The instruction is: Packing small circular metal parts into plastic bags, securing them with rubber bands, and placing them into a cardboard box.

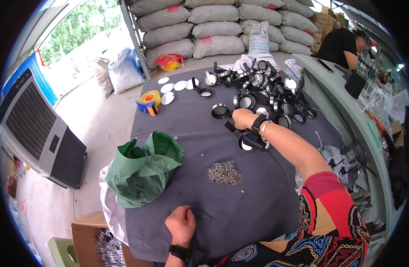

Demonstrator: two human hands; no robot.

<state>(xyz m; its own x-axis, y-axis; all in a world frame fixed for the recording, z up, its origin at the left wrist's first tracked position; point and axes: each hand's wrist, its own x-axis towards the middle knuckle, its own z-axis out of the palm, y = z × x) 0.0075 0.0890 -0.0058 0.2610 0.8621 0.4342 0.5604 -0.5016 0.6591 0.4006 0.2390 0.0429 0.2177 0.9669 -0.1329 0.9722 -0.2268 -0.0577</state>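
Note:
My right hand (245, 119) reaches to the near edge of a heap of round black parts with silver rims and strap-like black arms (259, 81). Its fingers are closed together beside a black ring-shaped part (220, 111); what they grip is hidden. Under my right wrist lies another round part with a pale face (246, 143). Close to the table's near edge, my left hand (181, 224) is curled closed, and whatever it may hold cannot be made out. A small pile of thin metal wire pieces (224, 172) lies between my hands on the dark grey tablecloth (253, 200).
A green woven bag (144, 173) stands on the left side. Beyond it are a tape dispenser (149, 103) and several pale discs (167, 98). An air cooler (40, 129) stands left of the table. A person in black (338, 48) sits by the right-hand counter (320, 84).

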